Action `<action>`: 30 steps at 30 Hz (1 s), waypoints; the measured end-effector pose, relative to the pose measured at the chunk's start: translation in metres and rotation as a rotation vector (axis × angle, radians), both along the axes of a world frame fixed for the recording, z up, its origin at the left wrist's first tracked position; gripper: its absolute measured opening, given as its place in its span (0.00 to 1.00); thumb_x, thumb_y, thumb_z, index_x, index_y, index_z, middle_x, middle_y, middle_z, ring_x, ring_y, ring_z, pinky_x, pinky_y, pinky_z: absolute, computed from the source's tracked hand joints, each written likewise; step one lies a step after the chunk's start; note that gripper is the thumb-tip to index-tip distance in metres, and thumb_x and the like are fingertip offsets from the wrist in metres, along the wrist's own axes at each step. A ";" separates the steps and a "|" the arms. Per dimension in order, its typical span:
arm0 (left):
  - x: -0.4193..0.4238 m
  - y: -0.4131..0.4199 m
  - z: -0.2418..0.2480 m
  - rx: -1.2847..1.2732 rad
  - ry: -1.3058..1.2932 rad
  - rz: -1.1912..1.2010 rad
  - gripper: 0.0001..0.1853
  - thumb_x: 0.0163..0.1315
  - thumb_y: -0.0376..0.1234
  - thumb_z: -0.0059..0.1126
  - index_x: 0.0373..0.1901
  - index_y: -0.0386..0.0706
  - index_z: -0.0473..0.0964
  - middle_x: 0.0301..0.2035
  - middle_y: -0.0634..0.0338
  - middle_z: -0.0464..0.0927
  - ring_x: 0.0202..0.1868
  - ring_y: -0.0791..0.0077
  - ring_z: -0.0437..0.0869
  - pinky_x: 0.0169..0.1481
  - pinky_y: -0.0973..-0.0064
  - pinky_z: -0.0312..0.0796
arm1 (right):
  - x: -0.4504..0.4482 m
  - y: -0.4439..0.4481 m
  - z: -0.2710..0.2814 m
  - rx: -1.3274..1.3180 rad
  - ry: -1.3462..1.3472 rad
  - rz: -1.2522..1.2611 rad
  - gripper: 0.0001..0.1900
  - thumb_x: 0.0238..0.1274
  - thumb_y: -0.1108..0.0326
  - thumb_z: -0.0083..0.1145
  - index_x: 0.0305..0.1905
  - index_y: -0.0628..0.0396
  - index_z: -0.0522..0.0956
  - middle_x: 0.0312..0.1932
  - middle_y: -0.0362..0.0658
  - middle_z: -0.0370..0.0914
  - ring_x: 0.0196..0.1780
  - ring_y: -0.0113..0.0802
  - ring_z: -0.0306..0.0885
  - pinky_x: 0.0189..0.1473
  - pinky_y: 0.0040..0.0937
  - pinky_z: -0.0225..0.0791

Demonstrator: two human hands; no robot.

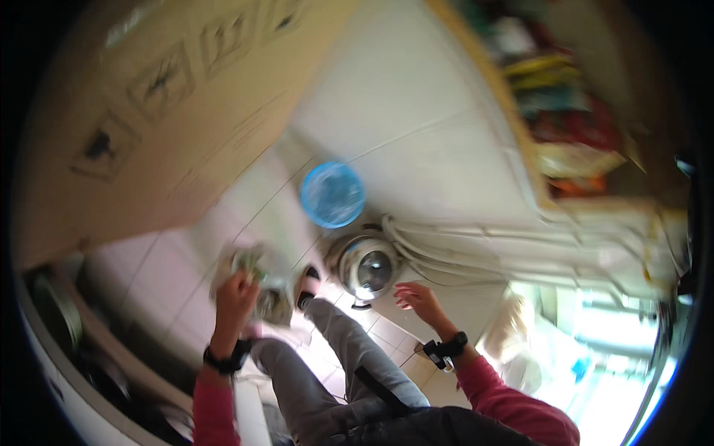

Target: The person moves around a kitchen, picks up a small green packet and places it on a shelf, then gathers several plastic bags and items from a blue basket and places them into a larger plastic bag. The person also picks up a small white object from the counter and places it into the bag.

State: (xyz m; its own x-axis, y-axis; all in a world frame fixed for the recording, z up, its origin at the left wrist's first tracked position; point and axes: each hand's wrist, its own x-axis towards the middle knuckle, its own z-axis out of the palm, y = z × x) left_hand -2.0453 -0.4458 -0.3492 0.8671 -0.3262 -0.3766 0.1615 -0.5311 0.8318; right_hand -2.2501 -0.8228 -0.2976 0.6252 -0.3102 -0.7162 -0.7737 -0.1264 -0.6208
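Note:
My left hand (pixel 240 287) is closed on a translucent plastic bag (pixel 273 305) with something green and brownish inside. The bag hangs above the floor beside my foot, too blurred to make out its contents. My right hand (pixel 411 295) is held out with its fingers apart and nothing in it. Closest to it is a round stainless steel pot (pixel 348 267) with a shiny lid and dark handles, standing low against the wall. Hand and pot look apart. Behind the pot stands a blue bin (pixel 333 195) lined with a clear plastic bag.
A large cardboard box (pixel 195 111) with printed handling symbols rises at the upper left. White pipes (pixel 463 245) run along the right wall. A wood-edged shelf (pixel 558 203) holds colourful packets (pixel 574 134). Dark round cookware (pixel 100 373) sits at the lower left. Pale tiles (pixel 379 329) cover the floor.

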 end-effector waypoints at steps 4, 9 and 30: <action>-0.053 0.040 0.050 0.008 -0.087 -0.041 0.14 0.57 0.37 0.54 0.21 0.35 0.67 0.16 0.50 0.68 0.20 0.60 0.68 0.28 0.63 0.63 | -0.028 0.026 0.087 -0.089 -0.084 0.020 0.13 0.68 0.69 0.49 0.54 0.57 0.75 0.39 0.41 0.81 0.38 0.26 0.79 0.39 0.24 0.74; -0.104 0.107 0.081 0.037 -0.135 0.026 0.16 0.57 0.37 0.52 0.19 0.33 0.65 0.16 0.50 0.66 0.20 0.63 0.67 0.29 0.61 0.61 | -0.110 0.077 0.179 -0.202 -0.154 -0.034 0.13 0.64 0.71 0.48 0.51 0.56 0.77 0.34 0.40 0.81 0.35 0.25 0.81 0.34 0.25 0.76; -0.229 0.046 0.392 -0.391 -0.094 0.137 0.14 0.63 0.33 0.50 0.23 0.42 0.57 0.15 0.63 0.56 0.18 0.75 0.54 0.26 0.70 0.52 | -0.465 0.053 0.243 -0.157 -0.506 -0.725 0.15 0.65 0.60 0.54 0.40 0.62 0.80 0.25 0.38 0.77 0.28 0.23 0.75 0.30 0.22 0.71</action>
